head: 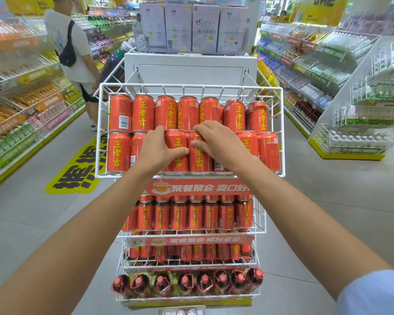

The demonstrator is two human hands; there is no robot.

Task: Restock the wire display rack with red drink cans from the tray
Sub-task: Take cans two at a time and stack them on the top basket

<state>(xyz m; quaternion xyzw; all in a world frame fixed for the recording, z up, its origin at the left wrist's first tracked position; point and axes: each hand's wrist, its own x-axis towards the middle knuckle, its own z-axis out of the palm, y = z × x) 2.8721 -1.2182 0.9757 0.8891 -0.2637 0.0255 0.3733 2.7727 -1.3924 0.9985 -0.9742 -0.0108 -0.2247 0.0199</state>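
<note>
Grey shop floor runs between stocked side shelves, with a white wire rack standing in the middle of the aisle. Nearest, at the bottom of the view, a blue sleeve covers the right upper arm. Low on the rack sits a row of dark bottles with red caps, and above them two tiers of darker red cans behind red banners. The top basket holds two rows of red cans with yellow characters, standing upright and close together. Both hands reach into the front row. The left hand wraps around a can, thumb across its front and fingers over its top. The right hand grips the next can in the same way, thumb on the label and fingers curled over the rim. The two held cans touch each other in the middle of the front row. Behind the basket a white panel rises, topped with pale purple boxes. On the left, a yellow floor sticker lies by the shelves, and a person in a white shirt stands beyond it.
</note>
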